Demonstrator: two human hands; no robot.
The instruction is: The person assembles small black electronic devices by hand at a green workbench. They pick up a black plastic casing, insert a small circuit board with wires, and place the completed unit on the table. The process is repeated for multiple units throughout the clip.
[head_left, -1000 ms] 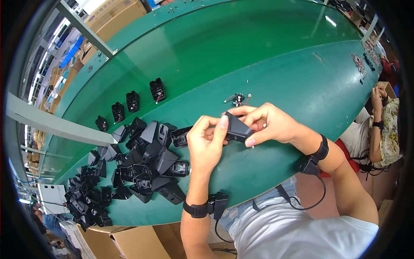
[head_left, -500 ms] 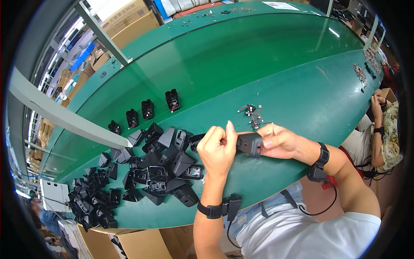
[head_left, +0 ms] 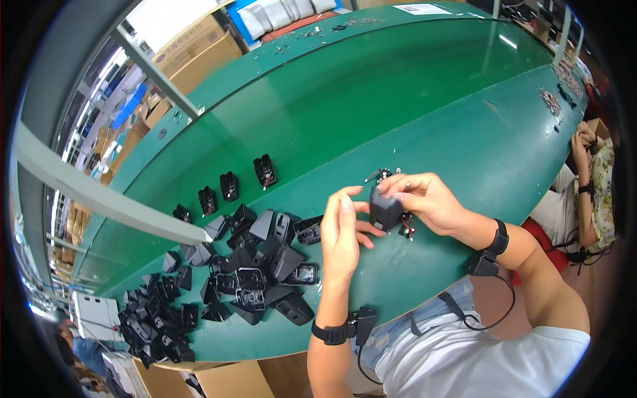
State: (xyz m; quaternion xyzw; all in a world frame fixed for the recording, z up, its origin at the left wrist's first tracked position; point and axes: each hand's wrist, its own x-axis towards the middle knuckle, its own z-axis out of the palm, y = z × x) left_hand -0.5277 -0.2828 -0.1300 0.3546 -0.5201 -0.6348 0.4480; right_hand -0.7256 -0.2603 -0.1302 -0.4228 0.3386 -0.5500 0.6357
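Note:
A black plastic housing, angular like a small box, is gripped by the fingers of my right hand above the near part of the green table. My left hand is just left of it with its fingers apart; some fingertips are at the housing's lower side, and whether they touch it I cannot tell. Beneath and behind the right hand lies a cluster of small connectors with red and black wires, partly hidden. Left of my left hand spreads a heap of similar black housings, several showing their hollow insides.
Several black housings with wires stand in a row on the sunken green strip. A grey metal post crosses at the left. Another pile of black parts lies far left. A co-worker's hands are at the right edge.
The housing has turned from lying lengthwise to a tilted, more upright pose. My left hand has opened from a closed grip beside it, while my right hand's fingers have shifted onto its top.

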